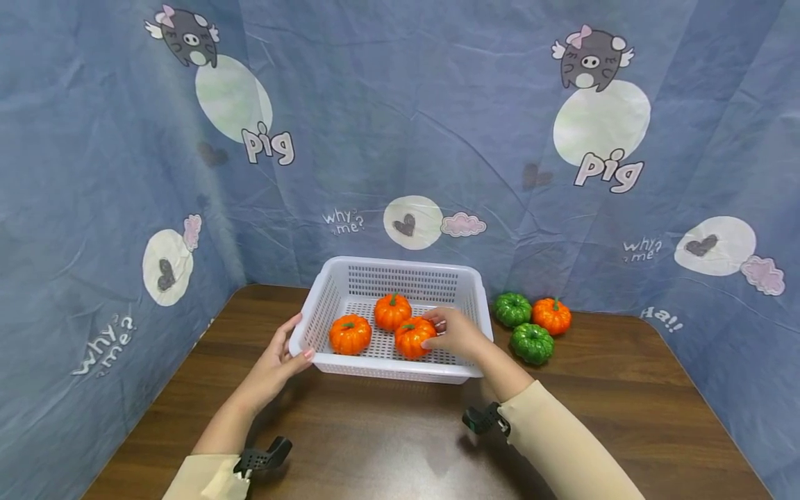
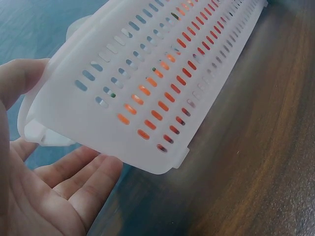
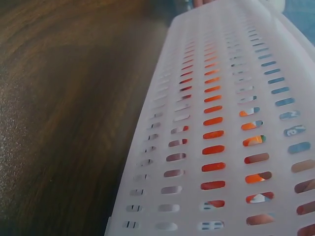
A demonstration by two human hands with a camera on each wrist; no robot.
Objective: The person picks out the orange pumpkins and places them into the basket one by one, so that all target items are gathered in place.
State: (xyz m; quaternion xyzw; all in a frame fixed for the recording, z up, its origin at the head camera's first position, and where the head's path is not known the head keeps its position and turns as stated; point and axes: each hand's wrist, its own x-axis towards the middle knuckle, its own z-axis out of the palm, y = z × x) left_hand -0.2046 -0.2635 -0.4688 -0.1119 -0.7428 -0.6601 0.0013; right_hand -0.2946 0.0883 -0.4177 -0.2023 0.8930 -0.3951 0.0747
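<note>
A white plastic basket [image 1: 400, 367] with slotted walls stands on the table, with three orange pumpkins inside. My left hand [image 1: 278, 357] grips the basket's front left corner. In the left wrist view, the thumb of the left hand [image 2: 54, 191] lies at the rim and the other fingers are below it on the outside. Reaching into the basket, my right hand [image 1: 459, 337] holds the front right pumpkin [image 1: 411, 340] by its right side, thumb in front. Beside it are the left pumpkin [image 1: 350, 335] and the rear pumpkin [image 1: 392, 312]. The basket wall [image 3: 192, 147] mostly hides the right hand in the right wrist view.
Right of the basket, a green pumpkin [image 1: 512, 309], another green pumpkin [image 1: 532, 344] and an orange pumpkin [image 1: 551, 317] sit close together on the brown wooden table [image 1: 387, 430]. A blue printed curtain [image 1: 400, 139] rises behind the table and along its sides.
</note>
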